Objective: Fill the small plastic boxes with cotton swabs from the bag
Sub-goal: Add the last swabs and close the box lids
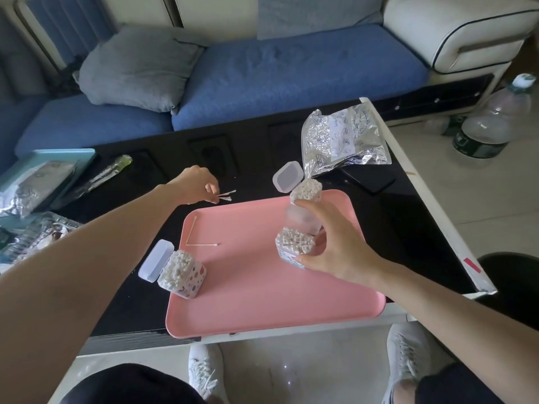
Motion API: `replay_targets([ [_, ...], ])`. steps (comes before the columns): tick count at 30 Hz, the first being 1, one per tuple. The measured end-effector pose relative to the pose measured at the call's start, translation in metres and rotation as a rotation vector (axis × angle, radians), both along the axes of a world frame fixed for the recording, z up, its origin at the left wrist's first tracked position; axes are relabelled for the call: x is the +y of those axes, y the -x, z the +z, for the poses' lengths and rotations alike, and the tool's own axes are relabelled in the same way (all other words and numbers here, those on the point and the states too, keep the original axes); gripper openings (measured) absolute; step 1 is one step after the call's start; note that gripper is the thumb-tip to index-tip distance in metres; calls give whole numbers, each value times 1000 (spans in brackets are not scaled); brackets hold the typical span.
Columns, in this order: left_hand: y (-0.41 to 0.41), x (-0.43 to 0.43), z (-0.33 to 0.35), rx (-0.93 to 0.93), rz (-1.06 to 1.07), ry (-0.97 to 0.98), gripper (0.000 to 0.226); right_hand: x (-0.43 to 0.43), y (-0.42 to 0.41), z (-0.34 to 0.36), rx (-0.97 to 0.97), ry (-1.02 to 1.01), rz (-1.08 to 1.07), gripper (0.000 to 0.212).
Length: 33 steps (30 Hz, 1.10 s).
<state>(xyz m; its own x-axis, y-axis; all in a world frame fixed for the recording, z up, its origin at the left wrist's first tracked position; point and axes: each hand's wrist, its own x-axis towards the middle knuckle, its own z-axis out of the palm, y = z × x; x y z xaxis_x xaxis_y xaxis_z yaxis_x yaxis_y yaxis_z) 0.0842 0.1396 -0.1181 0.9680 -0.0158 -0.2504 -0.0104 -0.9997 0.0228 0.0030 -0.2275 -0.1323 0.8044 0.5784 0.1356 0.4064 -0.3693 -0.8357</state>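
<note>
Three small plastic boxes packed with white cotton swabs stand on a pink tray [262, 301]. My right hand [335, 246] grips the middle box [294, 243] from the right. A second box [306, 191] with its lid open stands at the tray's far edge. The third box [182, 271], patterned with dots and lid open, stands at the tray's near left. Beyond the tray, my left hand [198, 185] pinches a few loose swabs [226, 196] above the black table. Two more loose swabs [201, 245] lie on the tray. The silver swab bag [344, 138] lies at the table's far right.
A blue tray [84, 156] with foil bags sits at the far left of the black table [262, 147], and a green-tipped tool [108, 170] lies beside it. Behind the table is a blue sofa; a large water bottle [493, 123] stands on the floor to the right.
</note>
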Motion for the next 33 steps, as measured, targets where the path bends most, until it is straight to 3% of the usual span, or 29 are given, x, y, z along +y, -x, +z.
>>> replay_targets([
  [7, 4, -4, -6, 92, 4, -120, 20, 13, -7, -10, 36, -41, 41, 95],
  [10, 7, -8, 1, 21, 52, -95, 22, 14, -8, -14, 13, -37, 50, 91],
  [16, 24, -46, 52, -331, 138, 412, 10, 16, -12, -14, 37, -55, 63, 90],
  [20, 61, -97, 70, -345, 114, 885, 18, 22, -12, -11, 78, -85, 78, 90],
  [22, 79, -117, 68, -344, 146, 1032, 22, 24, -13, -10, 94, -86, 84, 91],
  [26, 107, -144, 50, -325, 139, 1122, 13, 25, -13, -6, 107, -83, 79, 92],
  [33, 120, -156, 18, -253, 157, 1064, 8, 27, -16, -11, 116, -69, 78, 95],
])
